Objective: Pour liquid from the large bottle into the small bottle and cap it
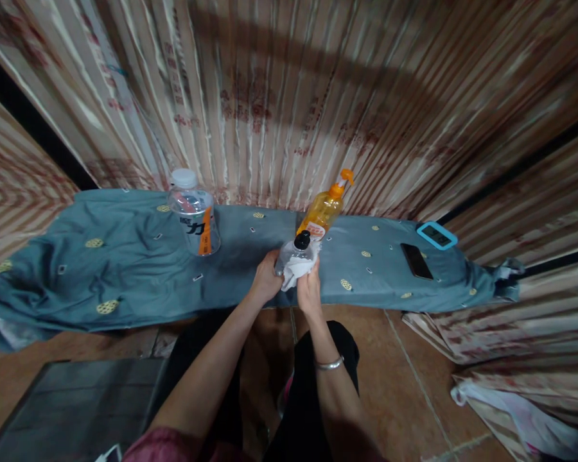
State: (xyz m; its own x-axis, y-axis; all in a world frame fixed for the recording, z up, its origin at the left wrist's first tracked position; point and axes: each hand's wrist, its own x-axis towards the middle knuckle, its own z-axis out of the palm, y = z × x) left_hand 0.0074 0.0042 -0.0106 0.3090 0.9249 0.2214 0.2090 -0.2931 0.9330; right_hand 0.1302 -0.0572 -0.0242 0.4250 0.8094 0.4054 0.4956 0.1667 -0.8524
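Observation:
Near the front edge of the cloth-covered bench, my left hand (268, 277) is closed round the side of a clear bottle (289, 253) with a black cap. My right hand (309, 290) presses a crumpled white tissue (298, 268) against the same bottle from the right. The bottle's lower part is hidden behind the tissue and my fingers. Just behind it stands an orange pump bottle (324, 213), its nozzle pointing right. Farther left is a large clear plastic jar (196, 218) with a white lid and an orange-and-black label.
A grey-green patterned cloth (241, 282) covers the narrow bench. Toward its right end lie a dark phone (417, 261) and a blue-framed digital timer (437, 235). Pleated curtains (279, 109) hang close behind. A dark, flat-topped box or stool (87, 404) stands at lower left.

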